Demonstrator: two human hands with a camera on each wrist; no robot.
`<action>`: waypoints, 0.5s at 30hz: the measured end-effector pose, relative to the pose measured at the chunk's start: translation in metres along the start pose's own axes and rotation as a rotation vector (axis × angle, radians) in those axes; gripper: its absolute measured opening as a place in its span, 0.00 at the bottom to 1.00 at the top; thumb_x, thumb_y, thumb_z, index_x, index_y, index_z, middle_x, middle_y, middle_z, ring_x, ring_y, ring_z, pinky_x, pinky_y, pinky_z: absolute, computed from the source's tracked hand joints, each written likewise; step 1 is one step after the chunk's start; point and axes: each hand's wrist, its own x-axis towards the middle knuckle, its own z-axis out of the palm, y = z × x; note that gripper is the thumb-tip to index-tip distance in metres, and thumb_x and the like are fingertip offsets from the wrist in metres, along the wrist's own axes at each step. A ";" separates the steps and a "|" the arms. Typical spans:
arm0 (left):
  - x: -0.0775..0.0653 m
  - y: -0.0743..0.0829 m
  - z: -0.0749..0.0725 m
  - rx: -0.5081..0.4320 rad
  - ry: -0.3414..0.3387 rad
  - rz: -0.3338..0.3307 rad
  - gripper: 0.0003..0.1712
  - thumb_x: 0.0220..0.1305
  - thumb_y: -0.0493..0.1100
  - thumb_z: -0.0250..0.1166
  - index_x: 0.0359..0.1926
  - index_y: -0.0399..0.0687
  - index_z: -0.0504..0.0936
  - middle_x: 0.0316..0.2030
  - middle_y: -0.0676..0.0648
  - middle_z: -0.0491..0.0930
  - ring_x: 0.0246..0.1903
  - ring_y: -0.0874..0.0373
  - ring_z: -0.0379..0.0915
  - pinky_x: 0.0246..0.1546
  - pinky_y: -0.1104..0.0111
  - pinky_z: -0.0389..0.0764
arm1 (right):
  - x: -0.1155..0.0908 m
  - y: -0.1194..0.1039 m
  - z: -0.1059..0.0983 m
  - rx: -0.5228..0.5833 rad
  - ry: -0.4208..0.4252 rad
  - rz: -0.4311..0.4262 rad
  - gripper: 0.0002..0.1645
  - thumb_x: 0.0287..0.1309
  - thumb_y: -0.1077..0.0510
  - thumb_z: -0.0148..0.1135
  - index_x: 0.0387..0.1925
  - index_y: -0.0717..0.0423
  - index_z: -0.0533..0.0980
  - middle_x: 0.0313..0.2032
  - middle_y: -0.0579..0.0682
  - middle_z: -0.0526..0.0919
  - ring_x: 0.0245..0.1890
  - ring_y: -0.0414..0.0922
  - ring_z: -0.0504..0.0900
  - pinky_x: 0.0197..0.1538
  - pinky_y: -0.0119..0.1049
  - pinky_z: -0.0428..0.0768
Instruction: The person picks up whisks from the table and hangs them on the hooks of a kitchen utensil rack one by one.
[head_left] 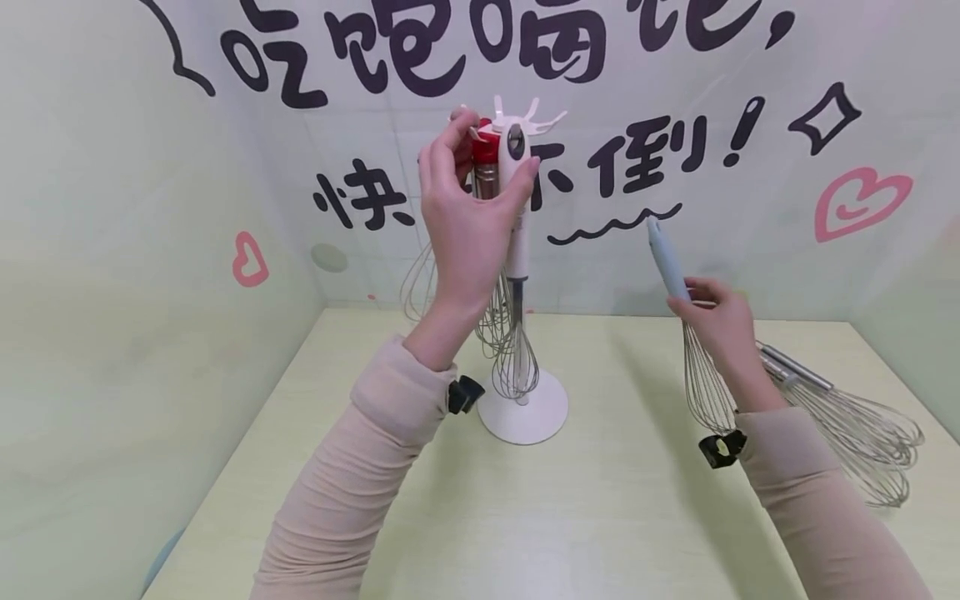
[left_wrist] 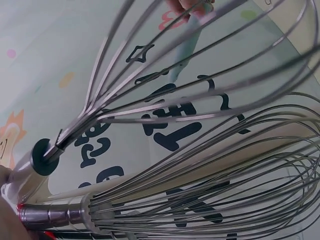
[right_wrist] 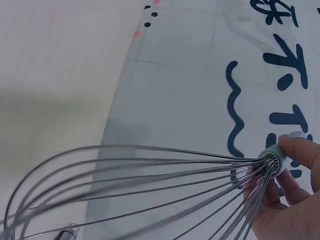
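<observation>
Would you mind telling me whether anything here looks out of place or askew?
One steel whisk lies flat on the table at the right, while others hang from the white stand. The right hand holds a pale blue whisk off the stand. Nothing looks spilled or damaged.

Four whisks (head_left: pixel 847 417), one white rack (head_left: pixel 522 408), two hands (head_left: pixel 468 225).

The head view looks forward and down from above onto the bench (head_left: pixel 600 517), taking in both hands and the lettered wall (head_left: pixel 675 150). The left wrist view sits very close among whisk wires (left_wrist: pixel 200 190), facing that wall, with what seems the pale blue whisk handle (left_wrist: pixel 182 55) beyond. The right wrist view, equally close, looks along its whisk's wires (right_wrist: pixel 150 180) toward wall and bench.
</observation>
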 end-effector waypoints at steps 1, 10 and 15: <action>0.000 0.000 0.000 -0.002 0.000 0.004 0.38 0.50 0.38 0.73 0.62 0.39 0.68 0.53 0.43 0.69 0.50 0.57 0.71 0.52 0.77 0.77 | -0.001 -0.005 0.000 0.010 0.002 0.001 0.34 0.64 0.48 0.57 0.66 0.58 0.65 0.57 0.56 0.72 0.41 0.30 0.72 0.41 0.19 0.71; 0.000 -0.005 -0.001 0.006 -0.002 0.071 0.37 0.52 0.38 0.72 0.62 0.36 0.68 0.53 0.41 0.70 0.50 0.58 0.70 0.54 0.77 0.75 | -0.012 -0.048 0.002 0.082 0.005 -0.053 0.33 0.61 0.46 0.60 0.65 0.53 0.67 0.55 0.50 0.74 0.50 0.38 0.73 0.46 0.26 0.71; 0.000 -0.008 -0.001 0.004 -0.008 0.081 0.37 0.53 0.38 0.71 0.63 0.36 0.68 0.53 0.42 0.70 0.51 0.59 0.70 0.55 0.78 0.75 | -0.019 -0.066 0.004 0.143 0.020 -0.100 0.31 0.60 0.48 0.61 0.63 0.53 0.69 0.51 0.44 0.75 0.47 0.35 0.75 0.48 0.27 0.72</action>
